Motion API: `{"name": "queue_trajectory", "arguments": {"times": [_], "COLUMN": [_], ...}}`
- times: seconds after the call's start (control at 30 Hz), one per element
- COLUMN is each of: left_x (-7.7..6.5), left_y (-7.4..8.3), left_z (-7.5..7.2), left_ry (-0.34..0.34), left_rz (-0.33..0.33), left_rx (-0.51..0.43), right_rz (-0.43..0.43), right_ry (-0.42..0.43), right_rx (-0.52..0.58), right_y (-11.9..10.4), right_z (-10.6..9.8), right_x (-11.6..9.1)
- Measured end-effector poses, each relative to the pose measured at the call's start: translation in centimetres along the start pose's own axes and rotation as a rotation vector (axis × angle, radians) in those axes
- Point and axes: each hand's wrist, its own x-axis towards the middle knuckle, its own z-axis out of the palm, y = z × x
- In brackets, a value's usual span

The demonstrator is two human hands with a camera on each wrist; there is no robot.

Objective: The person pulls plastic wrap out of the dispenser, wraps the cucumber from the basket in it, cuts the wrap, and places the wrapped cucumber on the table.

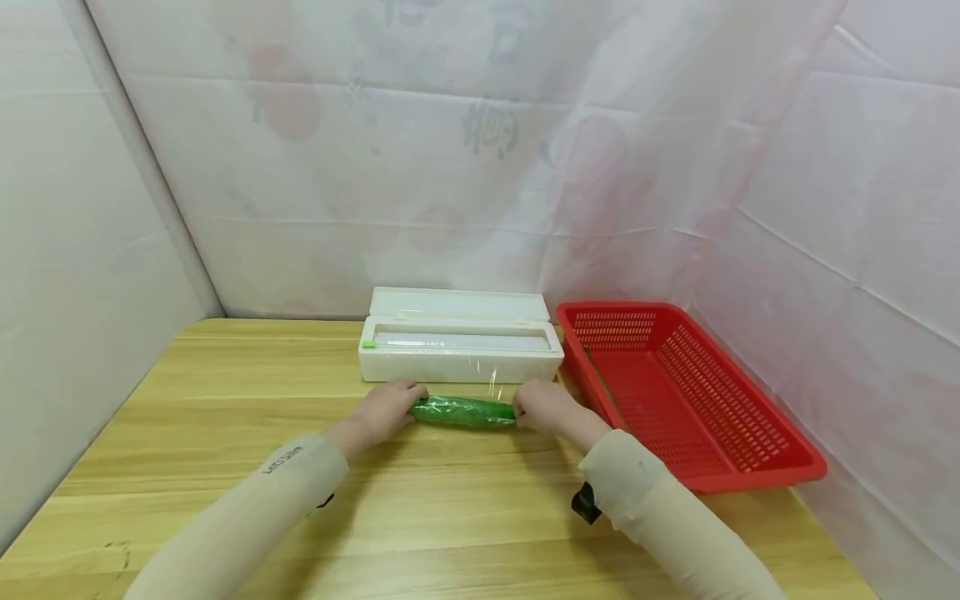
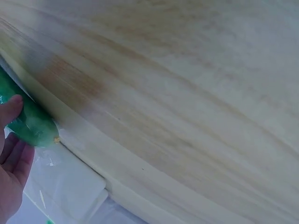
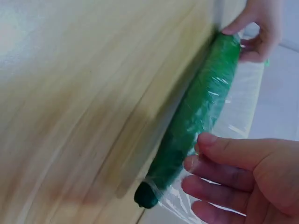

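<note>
A green cucumber (image 1: 463, 412) lies crosswise between my hands, with clear cling film (image 3: 180, 200) around it. At its left end, my left hand (image 1: 382, 410) grips the cucumber, the thumb on one side and the fingers on the other. My right hand (image 1: 551, 408) is at the other end. In the right wrist view its thumb and forefinger pinch the film beside the cucumber, while the other fingers lie behind the film. A white cling film box (image 1: 457, 368) with its lid raised stands just beyond, and film stretches from it toward the cucumber.
To the right stands a red plastic basket (image 1: 697, 482) with slotted sides; a thin green thing (image 1: 597, 372) shows along its left inner wall. A green slider (image 1: 368, 344) sits at the box's left end. White sheeting (image 1: 450, 167) hangs behind the wooden table (image 1: 420, 517).
</note>
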Motion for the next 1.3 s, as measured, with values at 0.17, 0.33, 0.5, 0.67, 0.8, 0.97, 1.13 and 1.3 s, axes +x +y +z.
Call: {"name": "queue_trajectory", "arguments": {"times": [0.17,0.33,0.5,0.67,0.8,0.97,1.13,1.3], "left_x": [0.2,0.2,0.2,0.2,0.2,0.4,0.5,0.4], "left_y": [0.1,0.0,-0.1,-0.3,-0.4,-0.2,-0.1,-0.1], "left_z": [0.0,0.1,0.1,0.3,0.3,0.0,-0.3,-0.4], "left_ry": [-0.001,-0.002,-0.010,0.009,0.015,-0.018,-0.043,-0.048], "left_rz": [-0.003,-0.006,0.018,0.047,0.048,0.035,0.024,0.028], "left_rx": [-0.002,0.006,0.014,0.035,0.042,0.028,0.034,0.039], "right_rz": [0.085,0.039,0.010,-0.003,0.005,-0.012,-0.038,-0.025], "right_ry": [0.051,0.062,0.046,0.098,0.075,0.060,0.063,0.068], "right_rx": [-0.033,-0.046,-0.101,-0.112,-0.059,-0.028,0.006,0.057], "right_y": [0.7,-0.3,-1.6,-2.1,-2.1,-1.9,-1.7,-1.2], "right_z": [-0.7,-0.1,1.8,2.2,1.6,1.1,0.7,0.4], "right_x": [-0.1,0.5,1.2,1.7,1.9,1.9,1.8,1.9]}}
